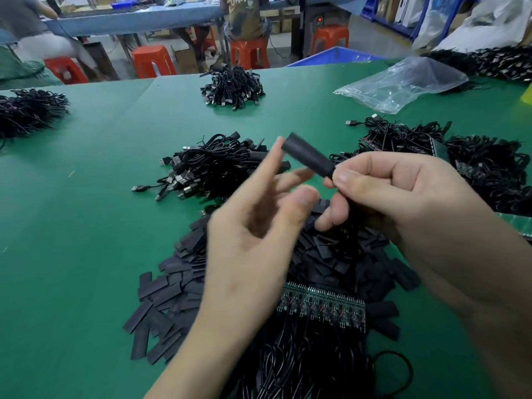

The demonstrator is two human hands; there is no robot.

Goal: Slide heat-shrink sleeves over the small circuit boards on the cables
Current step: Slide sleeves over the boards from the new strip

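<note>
My right hand (403, 197) pinches a black heat-shrink sleeve (308, 154) between thumb and forefinger; the sleeve points up and to the left. My left hand (259, 226) is just left of it, fingers relaxed and blurred, holding nothing. Below my hands lies a heap of flat black sleeves (172, 295). A strip of small green circuit boards (322, 306) with black cables (311, 364) attached lies near the front edge.
Piles of black USB cables (213, 168) lie behind my hands, at the far middle (233, 87), the left (28, 110) and the right (483, 162). A clear plastic bag (403, 82) lies at the back right on the green table (72, 211). People sit beyond on orange stools (152, 61).
</note>
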